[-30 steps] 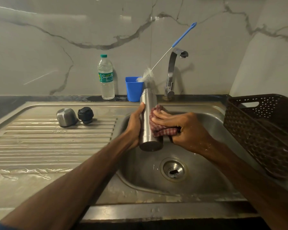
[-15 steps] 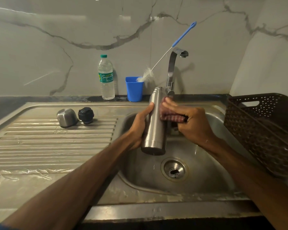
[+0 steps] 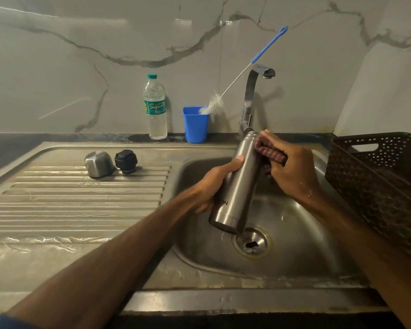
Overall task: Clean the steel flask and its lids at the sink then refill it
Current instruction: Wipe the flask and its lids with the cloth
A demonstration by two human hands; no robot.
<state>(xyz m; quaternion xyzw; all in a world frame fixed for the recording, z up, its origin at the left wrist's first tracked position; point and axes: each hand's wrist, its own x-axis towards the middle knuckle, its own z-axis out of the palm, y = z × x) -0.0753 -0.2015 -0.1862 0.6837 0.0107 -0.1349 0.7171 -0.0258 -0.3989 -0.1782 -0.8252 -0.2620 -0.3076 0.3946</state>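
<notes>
Our tall brushed-steel flask (image 3: 237, 184) hangs tilted over the steel sink basin (image 3: 301, 236), left hand (image 3: 211, 186) wrapped round its body; right hand (image 3: 292, 172), clutching the red checked cloth (image 3: 268, 150), has slid up to the neck, so we reckon outer wipe's nearly done

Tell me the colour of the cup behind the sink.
The plastic cup is blue; head view.

You stood in a kitchen, by its look a home one. A stainless steel sink (image 3: 306, 245) with a ribbed drainboard (image 3: 81, 198) sat in a dark counter (image 3: 10, 150), a bent steel tap (image 3: 250, 91) rising behind the basin. Veined marble-look panels (image 3: 81, 55) covered the wall. A plastic water bottle (image 3: 155, 110), a blue cup (image 3: 195, 127) holding a bottle brush (image 3: 269, 44) and a brown perforated basket (image 3: 377, 191) stood around the sink.
</notes>
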